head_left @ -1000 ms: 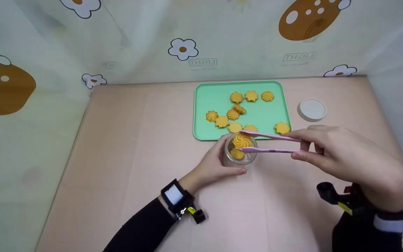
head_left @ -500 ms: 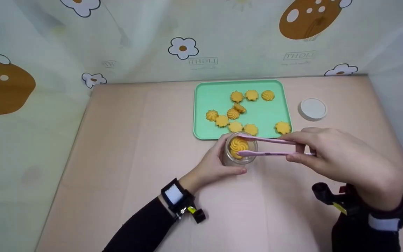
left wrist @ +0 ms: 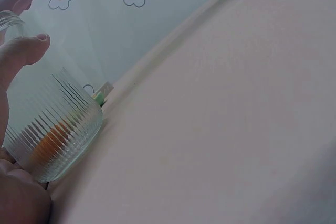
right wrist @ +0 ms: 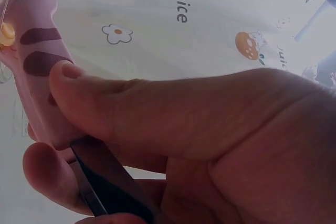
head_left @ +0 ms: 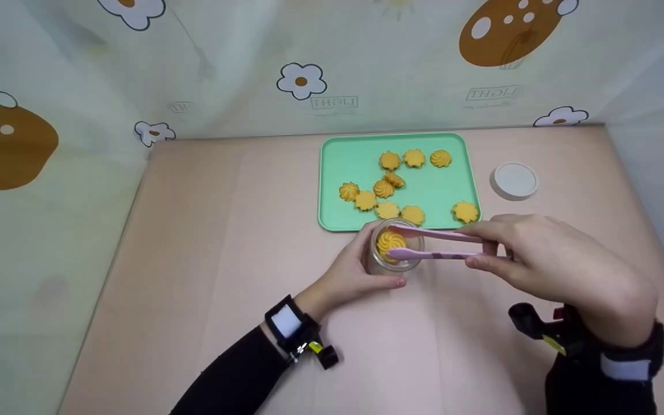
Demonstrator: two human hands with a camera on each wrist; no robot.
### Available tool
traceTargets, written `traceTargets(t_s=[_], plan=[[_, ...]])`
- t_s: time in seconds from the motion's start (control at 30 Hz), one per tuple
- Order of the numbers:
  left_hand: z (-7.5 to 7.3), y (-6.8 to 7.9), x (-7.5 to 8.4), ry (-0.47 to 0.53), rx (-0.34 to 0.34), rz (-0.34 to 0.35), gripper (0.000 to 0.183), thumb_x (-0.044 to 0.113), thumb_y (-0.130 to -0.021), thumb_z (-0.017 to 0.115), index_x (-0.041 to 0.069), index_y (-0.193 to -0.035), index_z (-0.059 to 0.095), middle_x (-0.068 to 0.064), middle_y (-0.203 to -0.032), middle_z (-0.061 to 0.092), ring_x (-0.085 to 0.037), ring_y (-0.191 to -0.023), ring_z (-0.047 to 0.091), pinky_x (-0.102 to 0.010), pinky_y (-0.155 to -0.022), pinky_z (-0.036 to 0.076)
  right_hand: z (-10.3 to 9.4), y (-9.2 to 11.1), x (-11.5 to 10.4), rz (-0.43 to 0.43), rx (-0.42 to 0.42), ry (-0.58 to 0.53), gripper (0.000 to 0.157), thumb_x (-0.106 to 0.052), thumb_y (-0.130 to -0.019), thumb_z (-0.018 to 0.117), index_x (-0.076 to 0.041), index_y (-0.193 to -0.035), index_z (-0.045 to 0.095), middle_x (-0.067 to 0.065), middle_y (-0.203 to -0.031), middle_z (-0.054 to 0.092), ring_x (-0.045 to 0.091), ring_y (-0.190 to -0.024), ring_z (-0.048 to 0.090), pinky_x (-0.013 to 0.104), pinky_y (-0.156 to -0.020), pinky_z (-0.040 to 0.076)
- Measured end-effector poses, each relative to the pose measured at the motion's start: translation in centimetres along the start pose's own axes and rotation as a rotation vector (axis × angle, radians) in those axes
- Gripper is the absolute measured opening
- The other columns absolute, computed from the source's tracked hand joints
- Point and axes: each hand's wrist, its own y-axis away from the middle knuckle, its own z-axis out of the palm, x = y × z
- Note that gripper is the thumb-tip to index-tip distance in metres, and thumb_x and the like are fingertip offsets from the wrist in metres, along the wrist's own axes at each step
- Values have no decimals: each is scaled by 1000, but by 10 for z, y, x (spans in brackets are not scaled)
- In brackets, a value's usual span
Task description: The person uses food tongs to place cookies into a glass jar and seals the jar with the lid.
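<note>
My left hand (head_left: 348,278) holds a ribbed clear glass jar (left wrist: 68,111), its thumb on the near side. An orange-yellow piece (left wrist: 50,145) shows through the glass near the bottom. Between thumb and fingers, my right hand (head_left: 557,259) grips pink tongs (head_left: 438,256). Both tips reach over the jar's mouth, one on either side of a yellow swirl cookie (head_left: 391,241). Whether they still press on it cannot be told. In the right wrist view, the thumb lies on the tongs (right wrist: 39,85) near their dark stripes.
A green tray (head_left: 338,155) behind the jar bears several flower-shaped and swirled cookies (head_left: 384,188). One cookie (head_left: 465,211) lies apart in its front right corner. A round white lid (head_left: 515,180) lies right of the tray. A printed curtain (head_left: 240,69) hangs behind the table.
My right hand and the tongs have moved left and slightly toward me. The swirl cookie has gone lower into the jar's mouth, covering the piece beneath. My left hand and the jar keep their place.
</note>
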Motion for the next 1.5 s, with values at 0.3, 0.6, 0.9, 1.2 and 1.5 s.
traceTargets(t_s=[0.3,0.6,0.9,1.2,1.5], plan=[[-1,2,2,-26,8,-16,98,18,-80,99,31,-160,46,6,-153,58,-16,-142,55,-42,-126,39,2,-2,-1,-14,-4,-23,27,-29,-104,78,-15,-128,77,-19,-87,61,3,-76,55,33,-68,51],[0,1,-2,-42,3,6,96,20,-81,98,30,-161,45,3,-154,59,-15,-143,54,-42,-126,39,2,-1,0,6,9,-33,33,-25,-100,83,-10,-129,76,-17,-85,62,3,-73,54,29,-65,49],[0,0,-2,-45,1,33,95,16,-82,98,27,-161,46,-6,-153,61,-16,-143,56,-41,-128,37,1,0,1,3,34,-32,35,-26,-99,83,-12,-131,75,-16,-88,63,4,-74,54,29,-64,49],[-1,1,0,-69,9,6,98,20,-81,99,32,-161,45,5,-157,57,-15,-144,53,-46,-127,36,0,2,1,-53,145,-37,38,-25,-98,84,-15,-133,75,-17,-88,60,2,-71,49,24,-60,46],[-1,0,-1,-78,12,35,97,20,-81,99,29,-161,46,6,-154,60,-14,-148,50,-44,-130,32,-4,3,11,-52,255,-19,41,-19,-94,88,-13,-133,76,-14,-84,60,1,-67,47,23,-54,43]])
